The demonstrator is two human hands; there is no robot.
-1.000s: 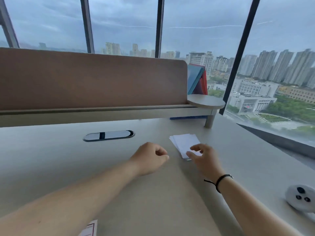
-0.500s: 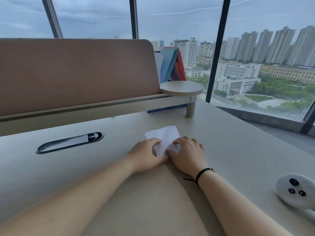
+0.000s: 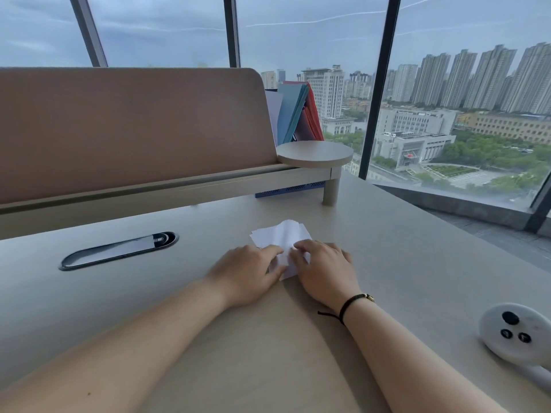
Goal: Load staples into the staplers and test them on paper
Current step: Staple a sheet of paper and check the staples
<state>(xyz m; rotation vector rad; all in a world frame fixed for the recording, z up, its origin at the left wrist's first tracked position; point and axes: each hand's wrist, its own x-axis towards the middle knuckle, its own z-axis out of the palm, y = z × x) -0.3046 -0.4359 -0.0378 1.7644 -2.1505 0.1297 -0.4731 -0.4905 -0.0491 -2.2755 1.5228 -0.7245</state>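
near the middle of the frame a small stack of white paper slips [image 3: 280,235] lies fanned on the pale desk [image 3: 402,239]. both hands sit on its near edge: the left hand [image 3: 249,274] has its fingers curled onto the slips, and the right hand [image 3: 323,269] does the same from the other side (a dark cord bracelet [image 3: 347,305] circles that wrist). at left centre is a dark oval cable slot [image 3: 119,250]. a white round device [image 3: 518,332] sits at lower right. coloured folders [image 3: 295,111] lean behind the brown divider panel [image 3: 131,129].

Bare desk [image 3: 402,248] rightward; low shelf [image 3: 314,153] beyond papers [image 3: 280,234].
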